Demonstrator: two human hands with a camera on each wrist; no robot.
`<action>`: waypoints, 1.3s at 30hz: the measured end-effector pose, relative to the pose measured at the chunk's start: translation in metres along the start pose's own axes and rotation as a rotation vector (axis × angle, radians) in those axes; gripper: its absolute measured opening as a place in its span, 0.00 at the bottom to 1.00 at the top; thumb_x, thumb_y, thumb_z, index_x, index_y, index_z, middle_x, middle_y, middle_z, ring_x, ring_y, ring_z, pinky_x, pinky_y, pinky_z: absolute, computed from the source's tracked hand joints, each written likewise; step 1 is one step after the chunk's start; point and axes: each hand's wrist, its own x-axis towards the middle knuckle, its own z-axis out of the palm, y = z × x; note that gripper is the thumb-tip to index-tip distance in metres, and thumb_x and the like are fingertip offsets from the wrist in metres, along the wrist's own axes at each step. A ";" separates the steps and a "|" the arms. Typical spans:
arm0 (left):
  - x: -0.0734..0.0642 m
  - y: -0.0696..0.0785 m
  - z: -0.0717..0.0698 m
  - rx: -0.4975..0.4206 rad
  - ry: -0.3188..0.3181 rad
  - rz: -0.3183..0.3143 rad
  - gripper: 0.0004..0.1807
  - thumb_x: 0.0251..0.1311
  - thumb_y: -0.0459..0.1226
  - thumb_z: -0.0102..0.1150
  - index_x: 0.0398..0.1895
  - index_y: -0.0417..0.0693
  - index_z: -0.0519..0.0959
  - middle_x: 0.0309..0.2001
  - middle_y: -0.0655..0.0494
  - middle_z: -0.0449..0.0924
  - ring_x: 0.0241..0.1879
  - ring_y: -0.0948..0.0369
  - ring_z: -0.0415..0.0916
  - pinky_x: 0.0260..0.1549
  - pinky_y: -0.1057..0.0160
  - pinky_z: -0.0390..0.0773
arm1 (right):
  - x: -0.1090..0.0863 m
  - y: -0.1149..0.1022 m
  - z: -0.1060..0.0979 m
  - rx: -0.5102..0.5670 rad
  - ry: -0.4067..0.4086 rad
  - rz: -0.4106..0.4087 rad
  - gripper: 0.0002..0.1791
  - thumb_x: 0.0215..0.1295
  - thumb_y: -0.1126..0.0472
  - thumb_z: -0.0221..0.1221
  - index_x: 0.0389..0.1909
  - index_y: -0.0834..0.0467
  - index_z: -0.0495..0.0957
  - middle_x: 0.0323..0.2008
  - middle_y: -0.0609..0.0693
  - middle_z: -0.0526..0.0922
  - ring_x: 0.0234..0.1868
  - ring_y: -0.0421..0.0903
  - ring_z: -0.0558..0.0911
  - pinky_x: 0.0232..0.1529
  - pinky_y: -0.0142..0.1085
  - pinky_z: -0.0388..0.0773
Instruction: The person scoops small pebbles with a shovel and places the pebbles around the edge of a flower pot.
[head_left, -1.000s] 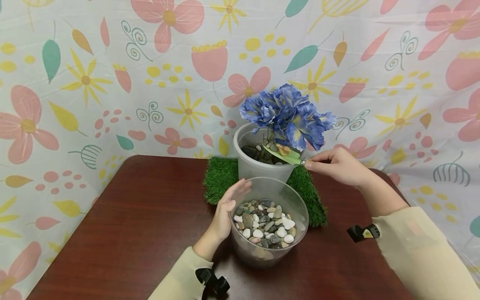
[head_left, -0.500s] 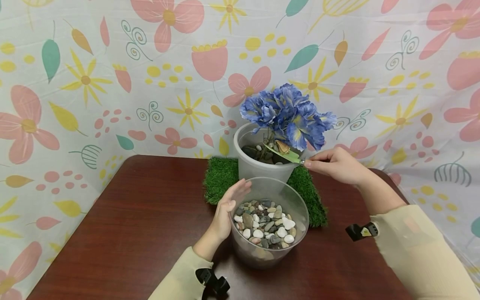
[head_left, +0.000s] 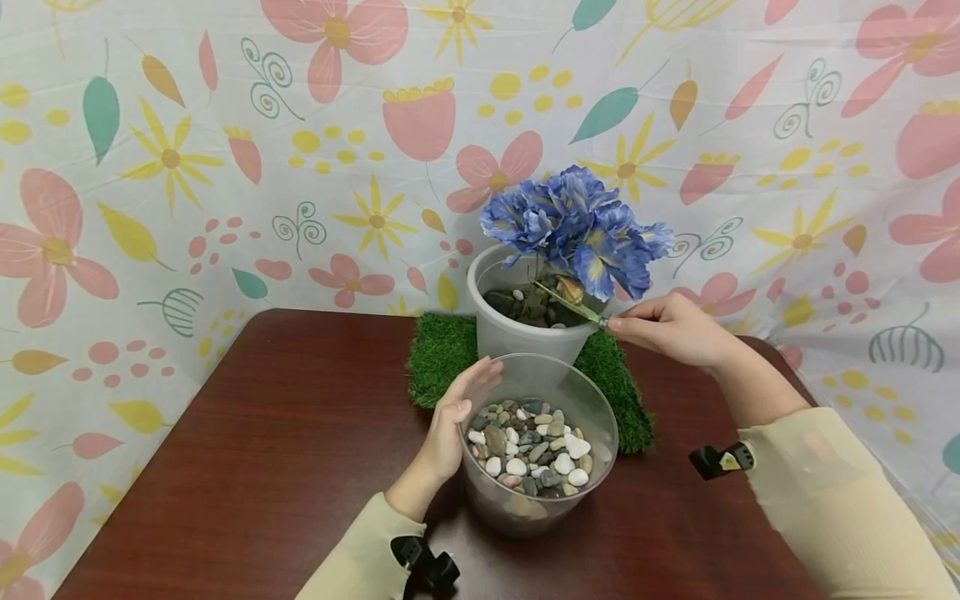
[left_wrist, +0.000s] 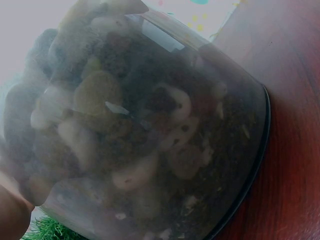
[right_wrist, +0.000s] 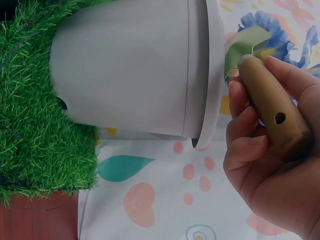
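My right hand [head_left: 675, 332] grips a small garden trowel by its wooden handle [right_wrist: 275, 105]. Its green blade [head_left: 579, 309] reaches over the rim of the white flowerpot [head_left: 517, 337], tilted nearly edge-on in the head view. Blue flowers [head_left: 573, 221] stand in that pot above dark filling and several pebbles [head_left: 517, 295]. My left hand [head_left: 446, 425] lies against the left side of a clear plastic container [head_left: 517, 512], fingers extended along its rim. Mixed white, grey and brown stones [head_left: 536, 442] partly fill it. In the left wrist view the container's wall [left_wrist: 240, 100] covers most of the picture.
A mat of artificial grass [head_left: 442, 346] lies under the flowerpot. Both pots stand on a dark reddish-brown table [head_left: 300, 433], the clear container in front of the white one. A cloth printed with flowers [head_left: 247, 208] hangs close behind.
The trowel's green blade has turned from lying broad side up to almost edge-on over the white pot. My left hand and the clear container have stayed put.
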 end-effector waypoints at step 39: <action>0.000 0.002 0.001 0.002 0.004 -0.002 0.35 0.59 0.38 0.26 0.69 0.28 0.51 0.65 0.26 0.58 0.64 0.33 0.57 0.65 0.37 0.55 | -0.023 0.011 0.030 0.203 0.115 0.048 0.18 0.65 0.52 0.56 0.44 0.63 0.80 0.17 0.49 0.79 0.18 0.47 0.78 0.21 0.40 0.79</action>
